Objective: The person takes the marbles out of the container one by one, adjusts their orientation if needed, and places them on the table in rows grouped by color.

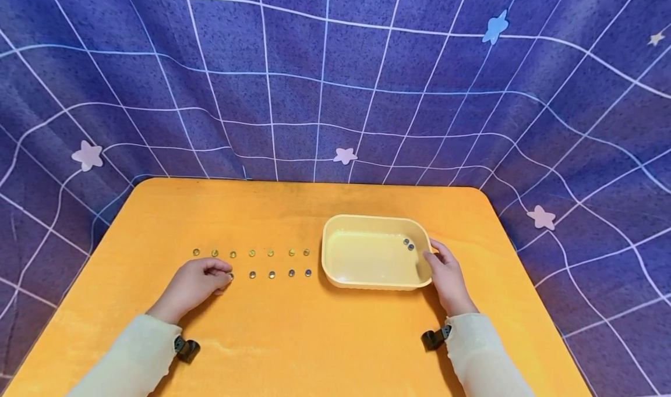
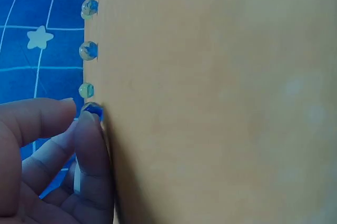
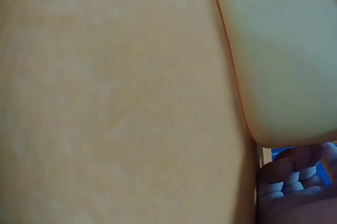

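My left hand (image 1: 194,283) is at the left end of the nearer row of glass marbles. Its thumb and fingertips pinch a blue marble (image 2: 93,110), which the fingers partly cover in both views. Behind it runs a second row of yellowish marbles (image 1: 252,253). On the right, my right hand (image 1: 445,277) grips the short end of a yellow plastic tub (image 1: 377,286), the thumb at the rim and the fingers along the outer wall. Two dark marbles (image 1: 411,247) lie inside the tub, near that end.
The tub stands on an orange-covered table (image 1: 314,339), just right of both marble rows. A blue curtain (image 1: 293,106) with a white grid and stars surrounds the table's back and sides. Small dark cameras (image 1: 187,349) are strapped to both wrists.
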`<action>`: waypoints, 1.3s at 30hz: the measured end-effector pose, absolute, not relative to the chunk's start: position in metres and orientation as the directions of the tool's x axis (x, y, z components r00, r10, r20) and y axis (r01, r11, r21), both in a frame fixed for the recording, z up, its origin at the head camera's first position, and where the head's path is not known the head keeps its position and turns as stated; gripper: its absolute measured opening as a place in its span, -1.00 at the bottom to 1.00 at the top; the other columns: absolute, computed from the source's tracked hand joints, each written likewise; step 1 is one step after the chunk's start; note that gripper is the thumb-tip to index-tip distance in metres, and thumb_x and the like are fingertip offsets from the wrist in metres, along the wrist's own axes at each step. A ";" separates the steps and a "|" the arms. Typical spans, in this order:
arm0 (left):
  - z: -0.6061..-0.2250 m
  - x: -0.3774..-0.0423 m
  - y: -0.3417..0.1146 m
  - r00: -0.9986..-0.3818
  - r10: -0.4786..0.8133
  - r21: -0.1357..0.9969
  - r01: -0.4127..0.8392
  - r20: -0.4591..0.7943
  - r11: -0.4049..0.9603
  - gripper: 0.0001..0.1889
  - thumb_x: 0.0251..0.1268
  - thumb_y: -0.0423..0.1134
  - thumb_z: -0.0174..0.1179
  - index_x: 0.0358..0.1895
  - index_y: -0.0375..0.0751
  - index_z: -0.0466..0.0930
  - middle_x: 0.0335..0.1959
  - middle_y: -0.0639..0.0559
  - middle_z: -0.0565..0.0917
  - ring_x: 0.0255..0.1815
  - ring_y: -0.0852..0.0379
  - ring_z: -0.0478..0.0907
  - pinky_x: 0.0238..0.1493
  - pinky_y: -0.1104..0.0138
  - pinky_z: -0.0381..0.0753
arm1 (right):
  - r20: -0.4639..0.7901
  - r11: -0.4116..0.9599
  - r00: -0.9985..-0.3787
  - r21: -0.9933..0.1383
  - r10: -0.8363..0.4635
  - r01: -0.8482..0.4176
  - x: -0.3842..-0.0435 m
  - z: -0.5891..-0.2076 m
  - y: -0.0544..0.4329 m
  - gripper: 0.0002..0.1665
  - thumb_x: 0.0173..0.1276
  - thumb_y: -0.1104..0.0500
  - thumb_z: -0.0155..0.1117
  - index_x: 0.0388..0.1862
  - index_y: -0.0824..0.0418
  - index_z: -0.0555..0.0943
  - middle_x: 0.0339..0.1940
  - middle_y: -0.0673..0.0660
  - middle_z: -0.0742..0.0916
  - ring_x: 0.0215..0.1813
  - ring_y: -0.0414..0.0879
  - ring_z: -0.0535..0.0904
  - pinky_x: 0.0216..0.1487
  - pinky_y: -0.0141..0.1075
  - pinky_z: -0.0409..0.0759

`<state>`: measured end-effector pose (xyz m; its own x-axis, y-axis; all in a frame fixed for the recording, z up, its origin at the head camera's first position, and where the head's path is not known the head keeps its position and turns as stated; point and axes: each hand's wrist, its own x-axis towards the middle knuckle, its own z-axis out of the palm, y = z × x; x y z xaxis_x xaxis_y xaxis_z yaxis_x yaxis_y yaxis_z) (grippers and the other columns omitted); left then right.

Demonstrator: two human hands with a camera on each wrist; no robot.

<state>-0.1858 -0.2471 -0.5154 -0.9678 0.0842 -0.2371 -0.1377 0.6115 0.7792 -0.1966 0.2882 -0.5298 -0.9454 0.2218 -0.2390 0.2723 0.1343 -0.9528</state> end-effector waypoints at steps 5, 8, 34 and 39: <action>-0.503 -0.188 -0.241 -0.979 0.073 0.782 -0.108 -0.193 0.614 -0.73 0.43 -0.20 0.31 0.05 -0.29 0.69 -0.25 -0.04 0.76 -0.34 0.04 0.65 -0.25 0.25 0.63 | -0.233 0.133 -0.947 -0.955 0.223 0.266 -0.197 -0.530 0.288 -0.45 0.68 0.03 0.05 0.57 0.05 0.37 0.10 0.32 0.55 0.03 0.06 0.58 -0.08 -0.34 0.65; -0.493 -0.189 -0.231 -0.985 0.085 0.800 -0.068 -0.147 0.596 -0.72 0.43 -0.21 0.29 0.06 -0.29 0.69 -0.23 -0.08 0.77 -0.32 0.04 0.66 -0.30 0.26 0.66 | -0.229 0.139 -0.947 -0.954 0.227 0.264 -0.198 -0.531 0.288 -0.45 0.68 0.04 0.05 0.57 0.06 0.38 0.08 0.32 0.55 0.02 0.06 0.57 -0.08 -0.35 0.64; -0.464 -0.191 -0.035 -0.847 0.527 0.898 0.285 0.072 0.336 -0.90 0.35 -0.33 0.35 -0.17 -0.04 0.77 -0.28 0.22 0.70 -0.26 0.20 0.62 -0.16 0.29 0.68 | -0.233 0.132 -0.946 -0.955 0.226 0.267 -0.199 -0.529 0.284 -0.46 0.65 0.05 0.09 0.54 0.07 0.42 0.08 0.32 0.57 -0.01 0.09 0.61 -0.11 -0.31 0.67; -0.454 -0.203 0.003 -0.840 0.526 0.902 0.320 0.129 0.290 -0.92 0.36 -0.32 0.35 -0.16 -0.08 0.77 -0.30 0.20 0.69 -0.27 0.20 0.61 -0.17 0.31 0.67 | -0.241 0.144 -0.942 -0.950 0.232 0.279 -0.198 -0.529 0.288 -0.46 0.66 0.03 0.08 0.55 0.04 0.40 0.12 0.33 0.56 0.00 0.10 0.61 -0.10 -0.32 0.67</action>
